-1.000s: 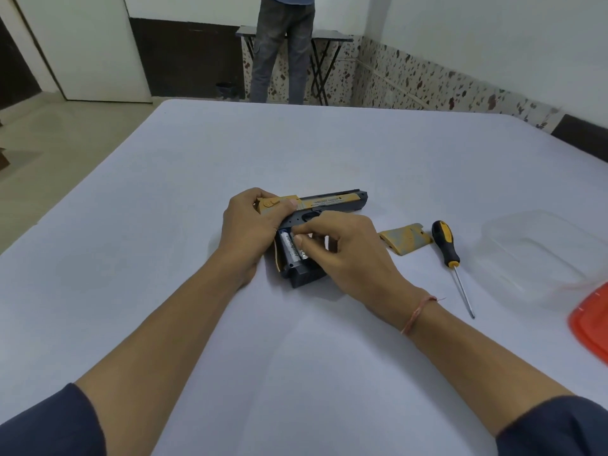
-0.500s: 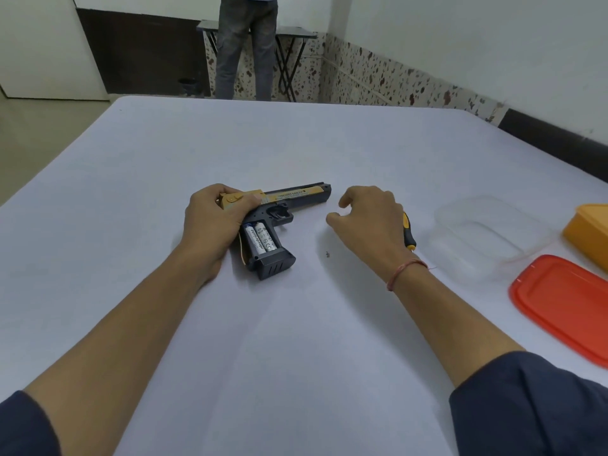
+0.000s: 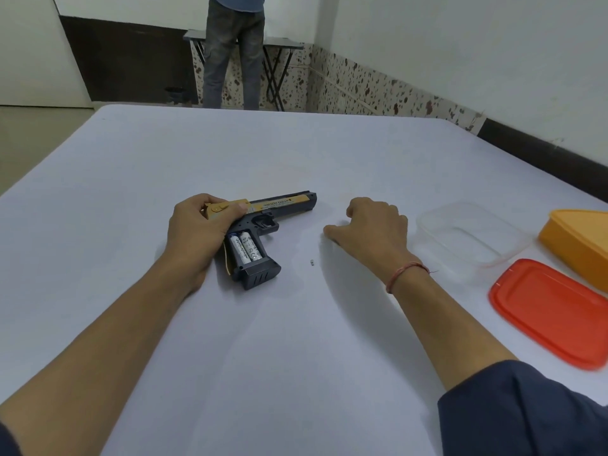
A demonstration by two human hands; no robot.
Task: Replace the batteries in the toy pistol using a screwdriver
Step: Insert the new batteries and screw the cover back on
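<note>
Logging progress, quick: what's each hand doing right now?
Left hand: gripping the toy pistol.
Right hand: fingers curled; cannot tell if it holds anything.

We see a white table [image 3: 296, 153] filling most of the frame. At the right edge a clear plastic tub [image 3: 427, 222] sits just beside a red lid [image 3: 552, 311], lower right, and a yellow box [image 3: 579, 238]. At top centre a person's legs [image 3: 230, 54] stand before a dark folding table [image 3: 283, 46], against a speckled wall band [image 3: 378, 87].
</note>
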